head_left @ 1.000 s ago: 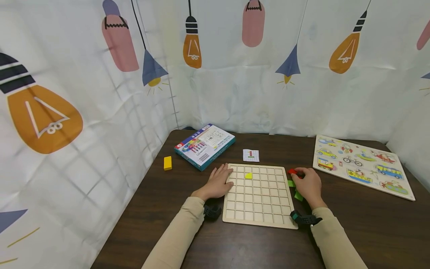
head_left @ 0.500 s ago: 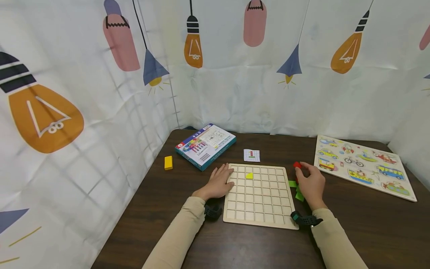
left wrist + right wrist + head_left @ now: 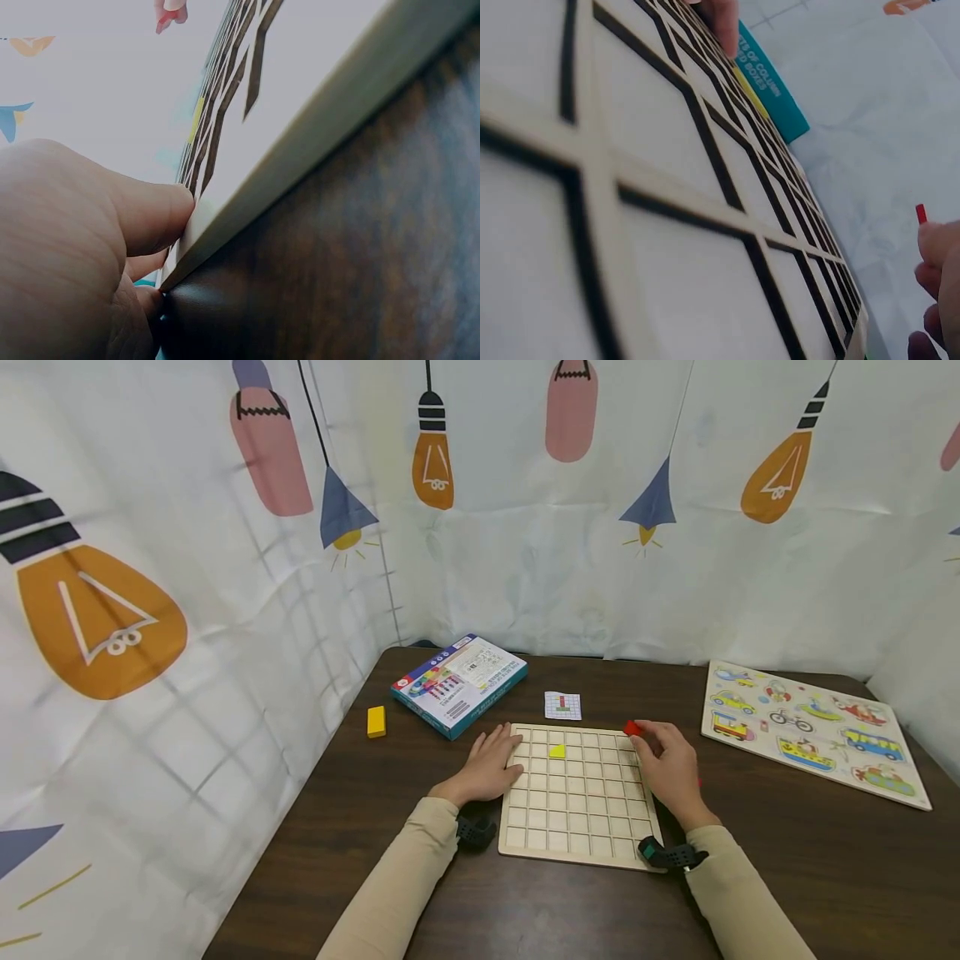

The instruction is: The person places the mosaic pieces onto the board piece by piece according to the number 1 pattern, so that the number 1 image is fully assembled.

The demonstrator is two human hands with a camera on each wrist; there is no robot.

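A small red block (image 3: 632, 727) is pinched between the thumb and fingertips of my right hand (image 3: 670, 770), over the far right corner of the wooden grid board (image 3: 578, 853). The same red block (image 3: 921, 214) pokes out past the fingertips in the right wrist view. My left hand (image 3: 486, 767) rests with fairly straight, spread fingers along the board's left edge, and its thumb (image 3: 161, 214) touches the board's rim. One yellow piece (image 3: 557, 751) lies in a cell near the far left. My right hand hides most of the ground just right of the board.
Beyond the board lie a small gridded card (image 3: 562, 706) and a blue-edged box (image 3: 460, 686). A yellow-orange block (image 3: 377, 722) sits at the table's left. At right lies a picture puzzle board (image 3: 813, 739). Printed cloth walls (image 3: 517, 577) rise behind the table.
My right hand first drew right with the red block, then carried it left over the board's far right corner. Green pieces beside the board are now hidden. My left hand stayed put.
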